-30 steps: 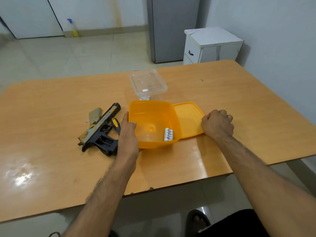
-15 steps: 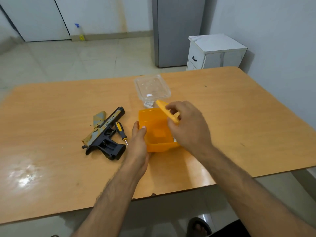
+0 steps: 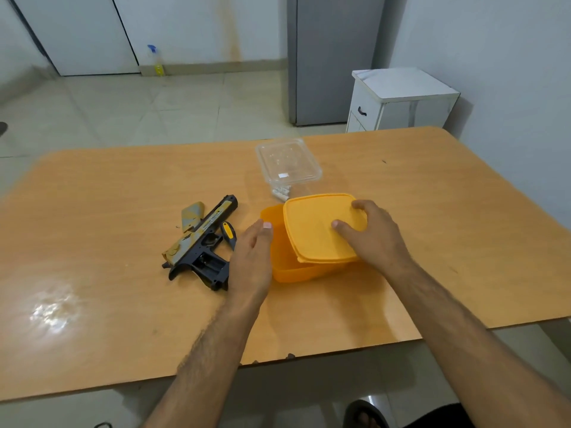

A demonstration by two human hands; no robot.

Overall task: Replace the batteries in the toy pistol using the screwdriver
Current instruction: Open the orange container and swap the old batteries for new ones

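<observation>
On the counter (image 3: 92, 242) I've got the toy pistol (image 3: 200, 242) lying flat, long axis diagonal, muzzle up-right, slide print too small to read. The screwdriver (image 3: 228, 231) sits beside it, tip hidden behind my left hand (image 3: 251, 267), fingers straight against the orange box (image 3: 278, 267). My right hand (image 3: 375, 239) grips its lid (image 3: 315, 227), askew on top. Behind, batteries (image 3: 281, 193) are half hidden beside a clear container (image 3: 289, 160).

table (image 3: 108, 196): wood | on it: toy pistol (image 3: 200, 242), screwdriver (image 3: 228, 233), orange box (image 3: 287, 270), clear tub (image 3: 289, 162), batts (image 3: 281, 193)
</observation>
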